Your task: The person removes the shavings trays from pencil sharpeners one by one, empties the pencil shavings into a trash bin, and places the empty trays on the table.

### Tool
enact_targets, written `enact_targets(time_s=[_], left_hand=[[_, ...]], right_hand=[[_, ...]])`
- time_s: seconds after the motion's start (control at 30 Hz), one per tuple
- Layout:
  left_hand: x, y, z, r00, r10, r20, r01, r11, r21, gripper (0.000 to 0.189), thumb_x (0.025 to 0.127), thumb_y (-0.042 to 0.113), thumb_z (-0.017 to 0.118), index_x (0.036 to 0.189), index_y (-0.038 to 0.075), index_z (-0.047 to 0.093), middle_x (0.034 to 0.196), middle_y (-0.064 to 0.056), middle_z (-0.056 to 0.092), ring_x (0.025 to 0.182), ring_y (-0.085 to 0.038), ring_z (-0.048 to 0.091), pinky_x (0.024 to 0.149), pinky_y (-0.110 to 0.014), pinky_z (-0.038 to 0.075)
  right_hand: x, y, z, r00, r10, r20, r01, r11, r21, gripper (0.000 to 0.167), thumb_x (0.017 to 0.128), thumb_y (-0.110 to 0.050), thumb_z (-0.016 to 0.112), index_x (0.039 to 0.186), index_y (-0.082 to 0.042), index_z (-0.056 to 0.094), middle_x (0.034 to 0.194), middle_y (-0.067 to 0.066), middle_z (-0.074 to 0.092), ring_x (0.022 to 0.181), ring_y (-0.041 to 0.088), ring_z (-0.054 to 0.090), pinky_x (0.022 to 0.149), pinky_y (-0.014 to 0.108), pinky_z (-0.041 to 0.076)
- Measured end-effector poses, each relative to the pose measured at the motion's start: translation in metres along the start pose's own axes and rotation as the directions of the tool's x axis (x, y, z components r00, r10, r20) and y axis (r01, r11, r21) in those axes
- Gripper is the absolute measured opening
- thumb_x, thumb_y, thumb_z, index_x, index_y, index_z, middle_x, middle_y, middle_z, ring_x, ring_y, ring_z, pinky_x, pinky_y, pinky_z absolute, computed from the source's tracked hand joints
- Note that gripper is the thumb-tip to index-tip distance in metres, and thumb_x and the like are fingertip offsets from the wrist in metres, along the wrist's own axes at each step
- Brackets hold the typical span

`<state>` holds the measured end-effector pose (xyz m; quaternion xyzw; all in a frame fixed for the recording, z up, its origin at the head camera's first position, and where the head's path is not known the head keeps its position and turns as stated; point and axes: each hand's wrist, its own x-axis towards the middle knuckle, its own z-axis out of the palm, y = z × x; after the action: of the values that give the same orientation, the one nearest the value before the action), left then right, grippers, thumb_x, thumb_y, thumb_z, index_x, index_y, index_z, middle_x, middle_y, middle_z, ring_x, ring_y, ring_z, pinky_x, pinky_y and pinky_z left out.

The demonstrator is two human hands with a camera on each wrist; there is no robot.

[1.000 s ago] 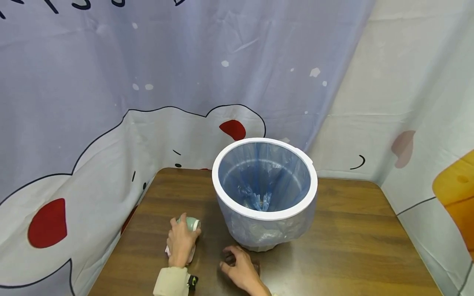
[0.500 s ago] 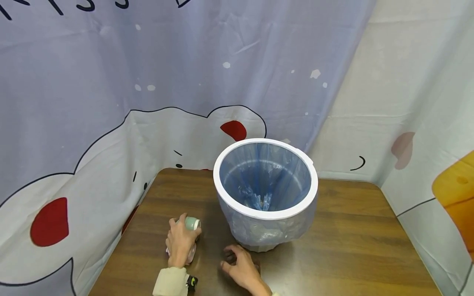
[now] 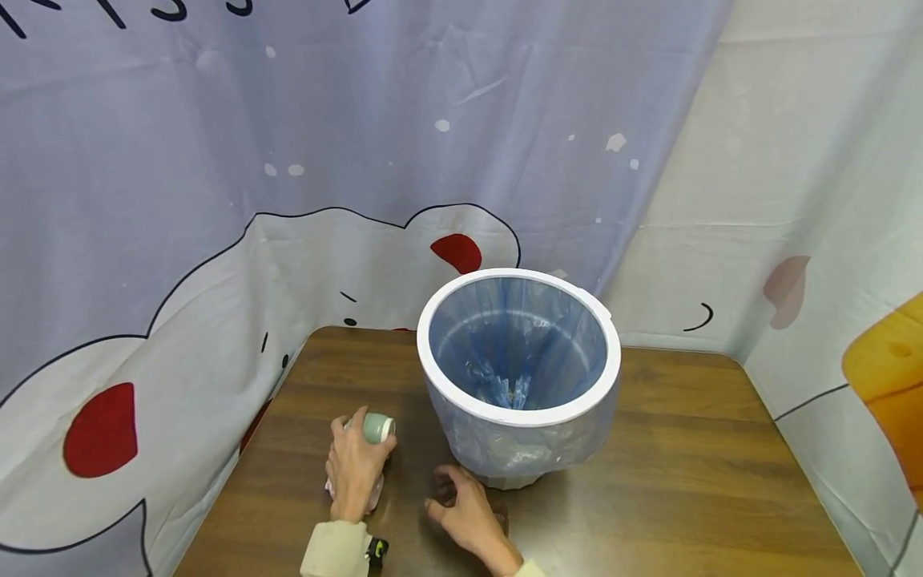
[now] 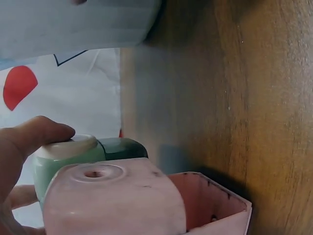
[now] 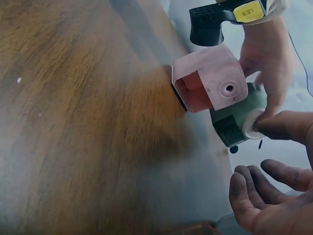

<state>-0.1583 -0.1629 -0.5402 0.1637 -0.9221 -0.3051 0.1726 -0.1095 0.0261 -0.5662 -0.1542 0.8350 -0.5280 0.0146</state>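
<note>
Head view, change: I see the left hand (image 3: 355, 473) and its green item (image 3: 376, 429) slightly farther forward than half a second ago; the right hand (image 3: 469, 513) has also crept forward a little.
Meaning: I judge the handling has barely advanced, since the same grip carries on.
Green item, place: left of the bin (image 3: 519, 417), above or on the table (image 3: 671, 449); I cannot tell whether it touches.
White end (image 3: 388, 430): points to the right, towards the bin's side.
Pink item (image 3: 376, 494): just nearer me than the green item, mostly under the left hand.
Brown thing (image 3: 501, 518): mostly hidden beside the right hand.
Left wrist view, left hand: grips the green item, thumb (image 4: 49, 130) on the white end, fingers behind.
Dark green part (image 4: 124, 148): faces the table side.
Round hole (image 4: 95, 174): in the pink item, pointing roughly the white end's way.
Right wrist view, right hand: fingers loosely bent, apart, holding nothing; its thumb only overlaps the green item in my line of sight.
Long axis: hidden by hand and pink item; I cannot tell.
</note>
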Motion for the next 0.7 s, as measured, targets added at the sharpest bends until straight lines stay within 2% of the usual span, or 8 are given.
enact_targets(time_s=[0.3,0.5,0.7], left_hand=[[-0.001,0.005,-0.007,1.000,0.011,0.002,-0.011,1.000,-0.016,0.068,0.065,0.034,0.075,0.128,0.015,0.054,0.125,-0.018,0.043,0.088,-0.040,0.057,0.063,-0.051,0.045],[0.001,0.008,-0.011,1.000,0.023,0.017,-0.023,1.000,-0.017,0.067,0.066,0.035,0.074,0.127,0.016,0.055,0.125,-0.016,0.045,0.089,-0.039,0.058,0.065,-0.050,0.045],[-0.001,0.014,-0.010,0.999,0.045,0.016,-0.044,0.999,-0.026,0.067,0.065,0.036,0.074,0.126,0.017,0.056,0.125,-0.010,0.047,0.090,-0.036,0.058,0.066,-0.049,0.046]], right_hand=[[0.007,-0.004,0.007,0.998,-0.049,0.029,0.049,0.999,0.001,0.041,0.076,-0.018,0.069,0.113,-0.005,0.056,0.100,0.012,0.060,0.084,0.019,0.059,0.068,0.026,0.050],[0.011,-0.007,0.012,0.998,-0.052,0.033,0.051,0.999,0.002,0.043,0.076,-0.019,0.069,0.115,-0.007,0.054,0.101,0.010,0.060,0.086,0.018,0.060,0.068,0.023,0.048],[0.016,-0.007,0.018,0.998,-0.058,0.022,0.058,0.998,-0.018,0.044,0.077,-0.021,0.069,0.115,-0.005,0.055,0.100,0.008,0.061,0.087,0.020,0.059,0.073,0.028,0.048]])
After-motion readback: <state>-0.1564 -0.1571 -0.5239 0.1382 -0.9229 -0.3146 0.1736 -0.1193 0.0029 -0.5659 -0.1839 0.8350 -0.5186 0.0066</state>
